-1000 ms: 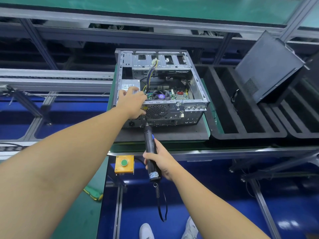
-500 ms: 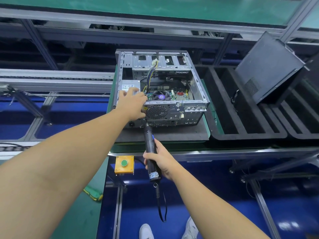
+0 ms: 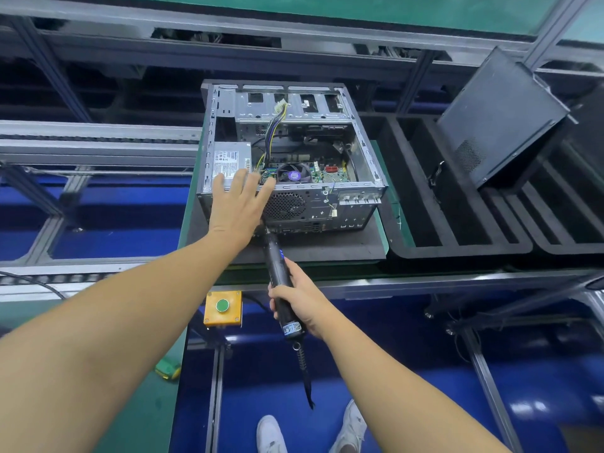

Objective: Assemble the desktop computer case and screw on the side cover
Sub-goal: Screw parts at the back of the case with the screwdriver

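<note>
An open desktop computer case (image 3: 359, 152) lies on its side on a dark pallet (image 3: 327, 250), its inside with fan, board and power supply facing up. My left hand (image 3: 237, 204) is spread flat with straight fingers over the case's near left corner, by the power supply (image 3: 228, 158). My right hand (image 3: 300, 299) grips a black electric screwdriver (image 3: 277, 276), whose tip points at the case's rear panel just under my left hand. The tip itself is hidden. A black side cover (image 3: 500, 116) leans in a foam tray at the right.
Black foam trays (image 3: 457, 243) with long slots stand to the right of the pallet. A yellow box with a green button (image 3: 223, 307) hangs under the conveyor's front rail. Metal conveyor rails run left and behind. My shoes show on the blue floor below.
My left hand has uncurled from a loose fist at the case's rear corner and now lies spread with fingers straight. The screwdriver and right hand have hardly moved.
</note>
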Tool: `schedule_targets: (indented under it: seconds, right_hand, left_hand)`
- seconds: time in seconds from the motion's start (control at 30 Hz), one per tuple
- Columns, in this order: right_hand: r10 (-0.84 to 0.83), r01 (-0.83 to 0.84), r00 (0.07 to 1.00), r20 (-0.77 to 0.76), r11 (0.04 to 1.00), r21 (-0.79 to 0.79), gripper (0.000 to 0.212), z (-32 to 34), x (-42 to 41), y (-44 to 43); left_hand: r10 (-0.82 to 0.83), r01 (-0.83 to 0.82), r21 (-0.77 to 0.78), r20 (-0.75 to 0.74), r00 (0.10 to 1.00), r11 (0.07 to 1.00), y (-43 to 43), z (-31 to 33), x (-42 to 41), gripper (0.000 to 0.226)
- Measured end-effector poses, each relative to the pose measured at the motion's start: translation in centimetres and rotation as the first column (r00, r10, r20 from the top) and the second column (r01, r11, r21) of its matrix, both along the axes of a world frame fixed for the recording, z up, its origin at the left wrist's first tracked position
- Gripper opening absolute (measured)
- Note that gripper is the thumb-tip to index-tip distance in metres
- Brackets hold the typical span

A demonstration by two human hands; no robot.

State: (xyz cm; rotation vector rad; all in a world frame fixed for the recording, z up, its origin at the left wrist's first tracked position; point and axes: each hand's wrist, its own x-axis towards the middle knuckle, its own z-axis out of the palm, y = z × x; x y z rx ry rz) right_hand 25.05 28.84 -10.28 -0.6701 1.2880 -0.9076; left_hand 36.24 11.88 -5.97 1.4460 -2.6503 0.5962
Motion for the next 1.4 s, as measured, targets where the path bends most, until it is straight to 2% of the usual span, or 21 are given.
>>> schedule_targets:
  seconds: [0.23,0.43,0.73,0.87,1.0,1.03,1.1,1.17,1.2,1.4]
  right_hand:
    - [-0.022,0.021,0.999,0.039,1.0,0.02,0.077,0.3,0.8,-0.2]
    - [0.062,-0.057,0.989,-0.131,0.997,0.046,0.073,0.1,0.3,1.4]
    - [0.046,-0.041,0.974,-0.221,0.999,0.028,0.078,0.0,-2.9,2.1]
    - [0.006,-0.004,0.984,-0.18,1.0,0.013,0.078,0.3,-3.7,2.1]
    - [-0.004,0.005,0.986,-0.168,1.0,0.004,0.077,0.6,-3.9,2.3]
    - [-0.001,0.001,0.985,-0.172,1.0,0.004,0.076,0.7,-3.9,2.4]
    - [0.001,-0.001,0.986,-0.168,1.0,0.002,0.077,1.0,-4.0,2.5]
    - [-0.004,0.001,0.987,-0.16,1.0,-0.019,0.077,1.6,-4.4,2.6]
    - [-0.005,0.0,0.987,-0.162,1.0,-0.031,0.077,1.9,-4.8,2.6]
    - [-0.071,0.058,0.991,-0.114,0.992,-0.112,0.073,4.6,-6.9,2.7]
  left_hand:
    - [-0.032,0.031,-0.011,-0.071,0.997,0.999,-0.2,-0.3,0.3,0.098]
    - [-0.031,0.03,-0.015,-0.069,0.997,0.999,-0.1,-0.2,0.3,0.097]
    - [0.014,-0.012,0.026,-0.091,0.996,1.0,0.4,0.2,-0.4,0.093]
    - [0.01,-0.009,0.036,-0.049,0.999,0.999,0.5,1.3,-0.8,0.083]
    - [-0.052,0.052,-0.017,0.003,0.999,0.999,-0.5,3.4,-2.0,0.066]
    - [-0.087,0.087,0.005,-0.003,0.996,0.996,-0.8,3.6,-2.5,0.064]
    - [-0.141,0.148,0.149,-0.051,0.989,0.978,-1.7,3.6,-3.5,0.055]
    - [-0.101,0.143,0.332,-0.142,0.985,0.933,-2.6,3.4,-4.1,0.047]
    - [-0.082,0.14,0.367,-0.168,0.982,0.92,-2.8,3.3,-4.2,0.048]
    - [-0.077,0.128,0.344,-0.157,0.985,0.93,-3.3,3.1,-4.3,0.053]
